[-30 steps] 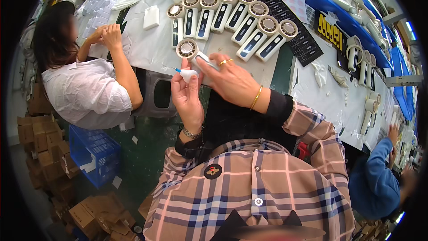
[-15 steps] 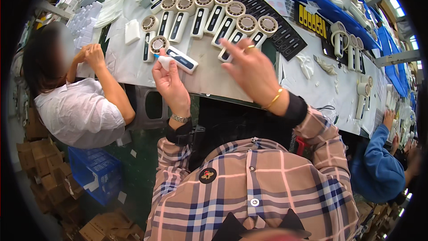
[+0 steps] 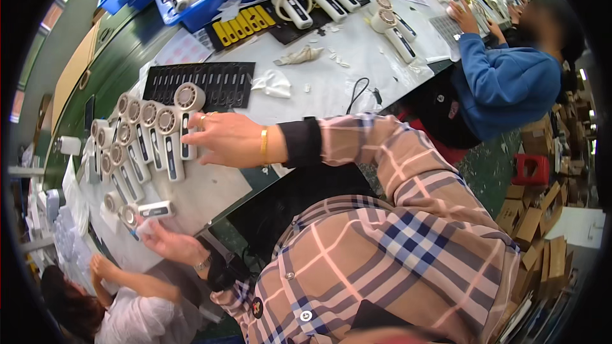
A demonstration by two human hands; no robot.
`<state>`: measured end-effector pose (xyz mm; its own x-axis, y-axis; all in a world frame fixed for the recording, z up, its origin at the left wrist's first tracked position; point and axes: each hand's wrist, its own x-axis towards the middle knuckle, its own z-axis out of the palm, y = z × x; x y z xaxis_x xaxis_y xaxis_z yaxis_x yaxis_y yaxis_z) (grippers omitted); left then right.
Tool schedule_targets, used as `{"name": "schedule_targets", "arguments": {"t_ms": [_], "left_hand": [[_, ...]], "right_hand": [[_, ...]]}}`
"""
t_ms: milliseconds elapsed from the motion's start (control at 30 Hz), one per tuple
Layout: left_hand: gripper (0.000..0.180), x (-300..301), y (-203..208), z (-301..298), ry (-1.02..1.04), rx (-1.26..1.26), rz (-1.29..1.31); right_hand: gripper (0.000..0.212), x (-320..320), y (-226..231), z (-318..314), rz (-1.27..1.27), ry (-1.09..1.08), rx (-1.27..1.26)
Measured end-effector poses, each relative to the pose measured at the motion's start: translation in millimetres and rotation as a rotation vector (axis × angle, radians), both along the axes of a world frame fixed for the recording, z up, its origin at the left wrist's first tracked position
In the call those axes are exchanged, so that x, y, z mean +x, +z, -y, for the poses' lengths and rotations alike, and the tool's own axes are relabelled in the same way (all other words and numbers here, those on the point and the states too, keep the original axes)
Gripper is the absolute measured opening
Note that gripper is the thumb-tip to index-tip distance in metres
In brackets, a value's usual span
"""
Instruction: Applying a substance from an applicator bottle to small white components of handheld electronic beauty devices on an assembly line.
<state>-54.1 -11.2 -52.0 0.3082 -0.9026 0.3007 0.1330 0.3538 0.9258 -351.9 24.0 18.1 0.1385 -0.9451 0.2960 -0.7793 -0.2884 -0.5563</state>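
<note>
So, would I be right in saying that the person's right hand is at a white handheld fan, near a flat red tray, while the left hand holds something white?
Not quite: the flat tray is black, not red, as the head view shows. The right hand is indeed at a white handheld fan, and the left hand holds something white.
</note>
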Motion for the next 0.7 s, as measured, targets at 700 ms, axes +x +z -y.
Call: {"name": "schedule_targets", "arguments": {"t_ms": [700], "left_hand": [[0.026, -86, 33, -49, 0.112, -0.064, 0.288]], "right_hand": [[0.05, -355, -52, -185, -0.268, -1.19, -0.092]]}}
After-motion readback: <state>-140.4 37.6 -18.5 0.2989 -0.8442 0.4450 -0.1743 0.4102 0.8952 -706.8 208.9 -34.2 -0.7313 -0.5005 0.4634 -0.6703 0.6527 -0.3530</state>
